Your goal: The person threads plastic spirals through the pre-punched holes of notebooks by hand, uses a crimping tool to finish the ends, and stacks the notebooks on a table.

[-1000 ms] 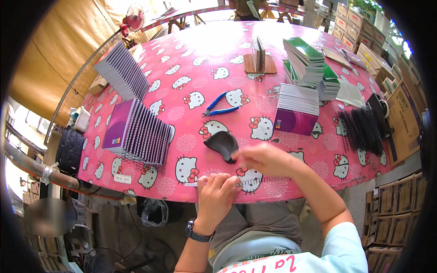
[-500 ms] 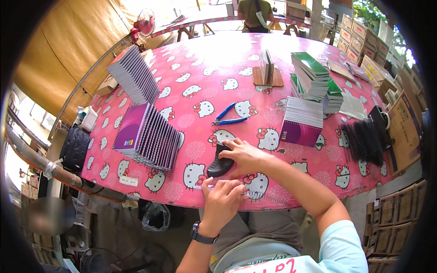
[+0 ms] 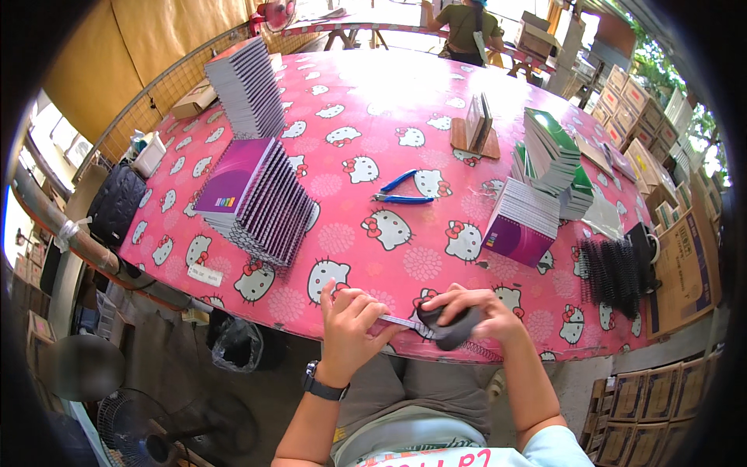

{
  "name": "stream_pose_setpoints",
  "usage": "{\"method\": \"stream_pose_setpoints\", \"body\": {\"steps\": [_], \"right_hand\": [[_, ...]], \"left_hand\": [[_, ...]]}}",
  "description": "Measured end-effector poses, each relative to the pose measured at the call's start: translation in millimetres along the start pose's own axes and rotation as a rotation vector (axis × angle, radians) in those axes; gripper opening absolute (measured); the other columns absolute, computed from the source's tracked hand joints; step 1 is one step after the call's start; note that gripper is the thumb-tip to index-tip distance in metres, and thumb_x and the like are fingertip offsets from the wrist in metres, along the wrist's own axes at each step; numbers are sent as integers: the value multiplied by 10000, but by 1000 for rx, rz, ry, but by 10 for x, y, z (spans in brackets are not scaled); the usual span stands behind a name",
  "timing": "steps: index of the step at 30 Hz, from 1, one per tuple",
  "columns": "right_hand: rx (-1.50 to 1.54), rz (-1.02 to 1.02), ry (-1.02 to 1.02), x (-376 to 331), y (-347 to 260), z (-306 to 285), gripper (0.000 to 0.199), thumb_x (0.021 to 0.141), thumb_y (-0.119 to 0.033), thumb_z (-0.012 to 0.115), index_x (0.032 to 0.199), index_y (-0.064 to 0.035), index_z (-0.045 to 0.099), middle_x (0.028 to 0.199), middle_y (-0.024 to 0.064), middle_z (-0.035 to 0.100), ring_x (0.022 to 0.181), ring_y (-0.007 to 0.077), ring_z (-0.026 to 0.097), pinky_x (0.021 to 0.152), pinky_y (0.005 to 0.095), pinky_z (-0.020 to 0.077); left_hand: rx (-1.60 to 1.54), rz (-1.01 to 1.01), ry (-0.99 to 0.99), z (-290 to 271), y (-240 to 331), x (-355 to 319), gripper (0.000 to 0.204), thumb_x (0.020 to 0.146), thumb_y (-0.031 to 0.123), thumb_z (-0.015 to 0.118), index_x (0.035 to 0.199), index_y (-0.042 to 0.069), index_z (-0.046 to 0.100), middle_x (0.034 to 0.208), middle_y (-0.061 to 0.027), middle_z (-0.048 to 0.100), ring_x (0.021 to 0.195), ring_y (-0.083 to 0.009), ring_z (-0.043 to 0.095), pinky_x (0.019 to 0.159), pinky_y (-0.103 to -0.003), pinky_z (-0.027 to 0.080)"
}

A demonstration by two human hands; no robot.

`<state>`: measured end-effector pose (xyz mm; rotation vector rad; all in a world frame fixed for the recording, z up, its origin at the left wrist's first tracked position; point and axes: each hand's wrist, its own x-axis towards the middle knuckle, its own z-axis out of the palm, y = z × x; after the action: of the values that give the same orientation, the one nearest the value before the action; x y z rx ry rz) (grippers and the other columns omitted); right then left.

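At the near edge of the pink cartoon-cat-patterned surface [image 3: 405, 101], my right hand [image 3: 475, 311] is closed around a dark rounded tool [image 3: 450, 328], while my left hand [image 3: 350, 331] pinches a thin white strip [image 3: 401, 321] that runs across to the tool. Blue-handled pliers [image 3: 405, 191] lie farther in, mid-surface. A fanned stack of purple spiral-bound notebooks [image 3: 257, 198] sits to the left, and black binding coils [image 3: 611, 272] to the right.

My right hand [image 3: 478, 307] has drawn the dark tool [image 3: 450, 328] back from the bench [image 3: 405, 117] top to its near edge. My left hand [image 3: 350, 331] now meets it there, fingers pinching a thin strip [image 3: 401, 321] between them.
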<state>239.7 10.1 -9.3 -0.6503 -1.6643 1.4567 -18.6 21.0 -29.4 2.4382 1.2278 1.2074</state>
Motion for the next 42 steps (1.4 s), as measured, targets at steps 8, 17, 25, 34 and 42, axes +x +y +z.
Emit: {"method": "stream_pose_setpoints", "body": {"steps": [8,17,25,34,42], "right_hand": [[-320,96,-12,173,-102,21,330,735,-241,727,984,-24,709,1058,106,693,1035,207,547,948,360,386],[-317,264,96,285,23,-14,583,686,-455,709,1016,26,705,1120,170,671,1012,244,571,952,398,392],[-276,138,-62,514,-87,29,441,723,-326,749,1040,-22,712,1114,118,685,1038,204,571,923,383,408],[6,61,-178,543,-148,173,376,731,-241,770,1061,-68,715,1203,101,649,1098,243,555,993,394,376],[-1022,-48,92,478,-258,196,477,704,-287,809,1104,-65,676,1195,71,645,1092,232,552,983,411,402]], "left_hand": [[-78,39,-43,10,-89,12,390,586,260,862,876,130,635,854,3,625,901,-203,559,977,-440,372],[-857,-396,116,221,-309,-224,575,735,135,813,1176,68,450,943,-33,557,879,-118,546,764,-276,459],[-810,-302,-36,238,-422,-302,329,849,142,716,1040,74,457,799,-18,532,682,-78,534,612,-252,448],[-819,-317,-36,265,-454,-343,335,854,147,707,1062,76,454,745,-15,536,634,-72,528,579,-239,454],[-709,-389,-85,93,-190,-152,305,848,90,696,1056,56,477,912,-51,524,763,-122,557,672,-283,473]]}}
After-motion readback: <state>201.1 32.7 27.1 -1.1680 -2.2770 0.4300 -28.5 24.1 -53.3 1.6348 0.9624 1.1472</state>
